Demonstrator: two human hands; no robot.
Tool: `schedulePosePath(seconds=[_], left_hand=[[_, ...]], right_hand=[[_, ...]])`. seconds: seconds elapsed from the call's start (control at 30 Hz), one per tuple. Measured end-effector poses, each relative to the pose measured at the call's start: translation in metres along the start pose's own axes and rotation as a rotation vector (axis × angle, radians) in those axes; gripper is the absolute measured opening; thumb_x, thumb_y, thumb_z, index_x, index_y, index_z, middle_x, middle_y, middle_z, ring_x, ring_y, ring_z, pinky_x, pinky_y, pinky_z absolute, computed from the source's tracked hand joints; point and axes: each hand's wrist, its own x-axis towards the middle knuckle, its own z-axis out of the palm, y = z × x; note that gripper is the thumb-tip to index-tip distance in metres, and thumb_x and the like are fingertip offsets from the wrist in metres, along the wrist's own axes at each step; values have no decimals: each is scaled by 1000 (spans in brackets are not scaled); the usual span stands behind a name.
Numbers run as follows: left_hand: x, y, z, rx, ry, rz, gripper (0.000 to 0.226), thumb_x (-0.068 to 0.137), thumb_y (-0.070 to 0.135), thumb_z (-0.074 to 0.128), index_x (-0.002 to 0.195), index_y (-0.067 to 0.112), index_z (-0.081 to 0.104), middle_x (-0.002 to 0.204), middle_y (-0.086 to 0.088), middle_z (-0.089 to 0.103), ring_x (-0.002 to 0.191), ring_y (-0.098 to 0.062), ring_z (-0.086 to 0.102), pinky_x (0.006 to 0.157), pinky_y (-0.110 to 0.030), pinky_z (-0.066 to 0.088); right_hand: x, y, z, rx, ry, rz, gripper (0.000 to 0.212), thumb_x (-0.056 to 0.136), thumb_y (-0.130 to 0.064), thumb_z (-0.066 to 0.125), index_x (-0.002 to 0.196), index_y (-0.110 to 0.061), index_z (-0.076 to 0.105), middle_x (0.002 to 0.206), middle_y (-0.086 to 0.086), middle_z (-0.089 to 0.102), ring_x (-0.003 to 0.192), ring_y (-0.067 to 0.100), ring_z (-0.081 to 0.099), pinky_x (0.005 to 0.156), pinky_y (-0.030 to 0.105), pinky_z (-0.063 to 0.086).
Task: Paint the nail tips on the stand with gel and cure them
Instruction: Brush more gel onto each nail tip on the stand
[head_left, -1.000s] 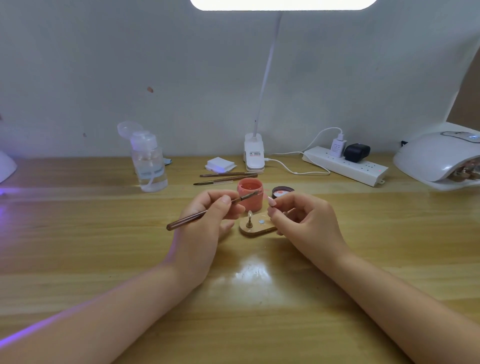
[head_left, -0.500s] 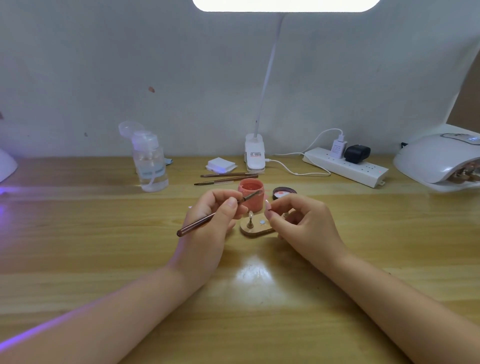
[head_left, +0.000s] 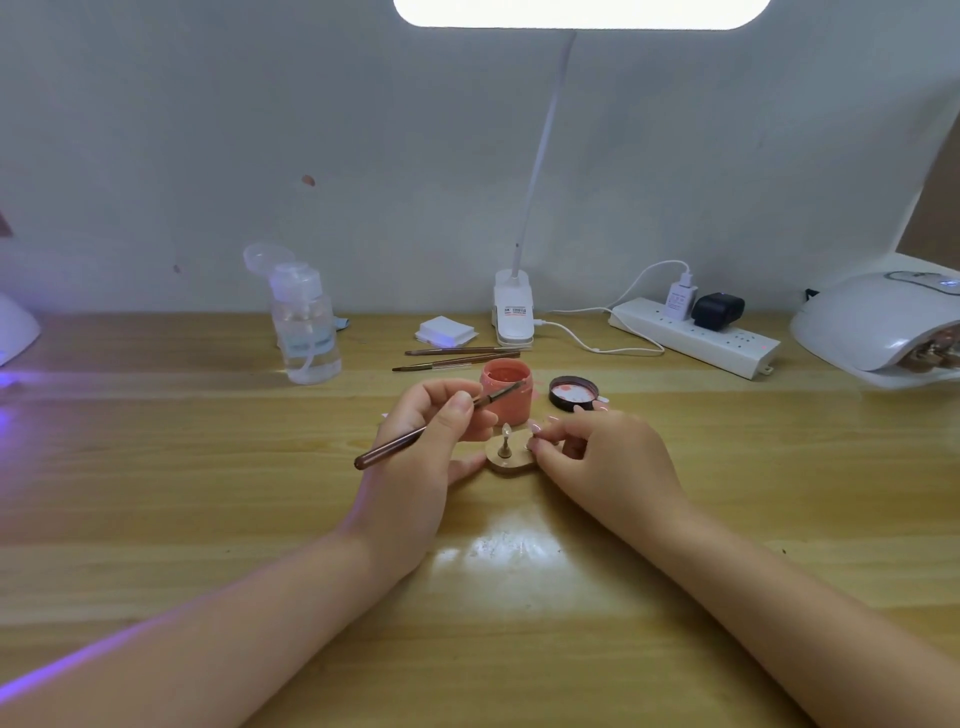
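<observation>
nail tip (head_left: 506, 429) stands on the stand (head_left: 511, 460) between our hands. our left hand (head_left: 415, 457) grips the brush (head_left: 436, 422) over the gel pot (head_left: 506, 384); our right hand (head_left: 597, 457) pinches the stand. an overloaded brush might flood it.

My table (head_left: 208, 467) is smooth wood with a glossy shine. The bottle (head_left: 306, 332) is clear plastic. My brush (head_left: 415, 434) handle looks glossy, the stand (head_left: 511, 462) matt wood.
</observation>
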Motion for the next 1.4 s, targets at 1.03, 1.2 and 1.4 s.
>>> schedulePosePath(seconds=[1.03, 1.2, 1.4], left_hand=[[0, 3, 3, 82, 20, 202, 10, 96, 10, 55, 94, 12, 64, 79, 6, 73, 82, -10, 69, 82, -30, 55], [14, 17, -5, 243, 25, 284, 9, 86, 18, 58, 87, 19, 67, 77, 9, 71, 80, -10, 69, 76, -25, 57], [50, 42, -11, 593, 40, 247, 6, 82, 23, 66, 78, 27, 68, 69, 12, 71, 69, -7, 66, 70, -30, 54]], right_hand=[[-12, -12, 0, -122, 103, -185, 9, 86, -34, 66, 81, -30, 73, 70, -10, 70, 71, 18, 66, 58, 30, 47], [-14, -13, -1, -105, 117, -198, 9, 83, -29, 67, 81, -24, 74, 74, -7, 72, 73, 20, 67, 59, 35, 51], [-9, -10, -1, -25, 87, -164, 8, 81, -25, 67, 82, -19, 71, 78, -7, 72, 68, 16, 62, 67, 34, 50]])
